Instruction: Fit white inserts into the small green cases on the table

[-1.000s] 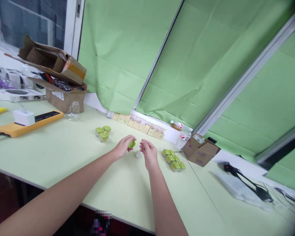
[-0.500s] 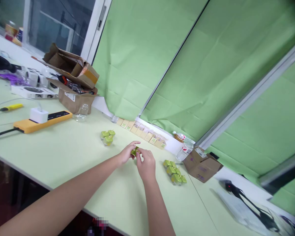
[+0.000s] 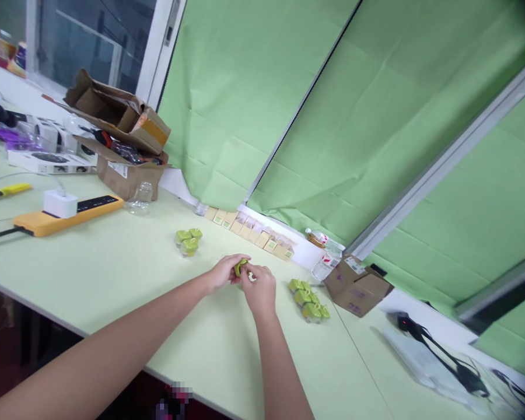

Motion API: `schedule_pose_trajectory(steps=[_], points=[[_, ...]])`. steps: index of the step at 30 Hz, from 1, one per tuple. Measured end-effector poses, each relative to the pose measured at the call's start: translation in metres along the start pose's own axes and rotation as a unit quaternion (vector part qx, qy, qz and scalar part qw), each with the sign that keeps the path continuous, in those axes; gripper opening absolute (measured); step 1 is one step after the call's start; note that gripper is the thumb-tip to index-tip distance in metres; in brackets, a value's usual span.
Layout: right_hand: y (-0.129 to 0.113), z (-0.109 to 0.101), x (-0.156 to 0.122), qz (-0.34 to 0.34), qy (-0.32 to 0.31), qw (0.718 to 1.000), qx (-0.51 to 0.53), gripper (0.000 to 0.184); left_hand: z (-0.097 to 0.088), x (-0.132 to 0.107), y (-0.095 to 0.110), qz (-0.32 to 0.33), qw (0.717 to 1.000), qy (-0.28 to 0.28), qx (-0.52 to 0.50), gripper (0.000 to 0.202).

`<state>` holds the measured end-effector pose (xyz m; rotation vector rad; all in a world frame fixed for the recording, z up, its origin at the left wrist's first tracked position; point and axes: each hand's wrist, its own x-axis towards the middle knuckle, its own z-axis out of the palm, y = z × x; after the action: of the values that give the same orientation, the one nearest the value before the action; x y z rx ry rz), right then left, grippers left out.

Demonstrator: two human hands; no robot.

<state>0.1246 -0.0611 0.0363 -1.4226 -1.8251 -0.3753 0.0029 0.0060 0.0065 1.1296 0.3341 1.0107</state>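
Note:
Above the middle of the table, my left hand (image 3: 223,272) and my right hand (image 3: 259,286) meet around a small green box lid (image 3: 240,266). Both hands are closed on it, the left from its left side and the right with pinched fingers; part of it is hidden behind the fingers. To the left stands a group of small boxes with green tops and clear lower parts (image 3: 188,241). On the right, a larger cluster of the same green-topped boxes (image 3: 308,301), with little loops on top, sits on the table.
A row of small tan boxes (image 3: 249,232) lines the wall. Clear bottles (image 3: 326,265) and a cardboard box (image 3: 356,289) stand at right. At left are an orange power strip (image 3: 39,224), a clear jar (image 3: 140,198) and open cartons (image 3: 126,175). Black cables (image 3: 446,350) lie far right.
The green piece has turned between my fingers and now shows a curved, opened edge. My hands stay in about the same place. The whole view has shifted slightly.

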Motion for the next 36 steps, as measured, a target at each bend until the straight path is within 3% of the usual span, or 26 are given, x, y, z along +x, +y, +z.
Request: schedule_pose_trajectory(steps=[3,6,19,26,29,32,34,36], points=[[0.005,-0.003,0.002,0.058,0.020,0.997,0.043,0.019,0.000,0.000,0.003,-0.007,0.999,-0.012,-0.048,0.035],[0.009,-0.004,0.002,0.079,0.031,0.994,0.061,0.020,0.003,-0.003,0.005,-0.004,0.999,-0.030,-0.023,0.027],[0.006,-0.002,0.001,0.063,0.032,0.989,0.133,0.019,0.000,-0.005,0.007,0.052,0.995,0.008,0.085,0.028],[-0.006,-0.008,0.001,0.038,-0.005,0.989,0.142,0.023,-0.002,-0.002,0.002,0.066,0.982,0.032,0.177,0.022],[-0.011,-0.009,0.000,0.050,0.025,0.982,0.180,0.026,-0.003,-0.001,0.004,0.058,0.986,0.047,0.148,0.024],[-0.012,-0.006,0.000,0.100,0.070,0.965,0.234,0.046,-0.004,-0.001,0.005,0.041,0.991,0.046,0.116,0.026],[-0.011,-0.002,0.000,0.130,0.045,0.951,0.276,0.054,-0.004,-0.001,0.004,0.043,0.991,0.031,0.123,0.023],[-0.010,0.000,0.000,0.146,0.004,0.943,0.300,0.049,-0.004,-0.003,0.003,0.051,0.987,0.017,0.150,0.019]])
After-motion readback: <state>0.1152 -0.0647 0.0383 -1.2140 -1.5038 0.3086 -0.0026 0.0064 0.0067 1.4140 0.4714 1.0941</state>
